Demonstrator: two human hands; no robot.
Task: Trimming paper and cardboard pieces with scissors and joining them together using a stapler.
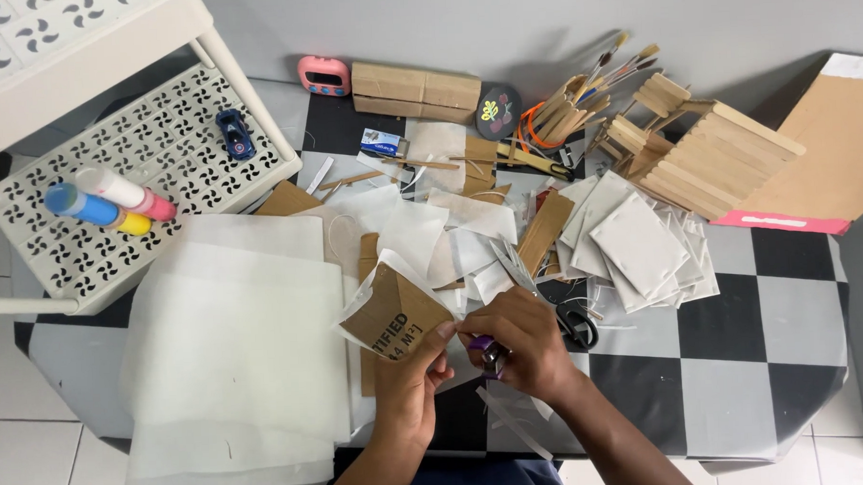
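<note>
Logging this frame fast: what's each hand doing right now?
Left hand: closed, pinching the cardboard piece.
Right hand: closed around a small purple object; what it is cannot be told.

Bare checkered table (742,375) lies open to the right of the 2 hands, while white squares (637,245), scissors (578,323) and paper scraps (450,232) crowd the space beyond them, large white sheets (235,355) cover the left, and a white rack (114,187) blocks the far-left corner.
</note>
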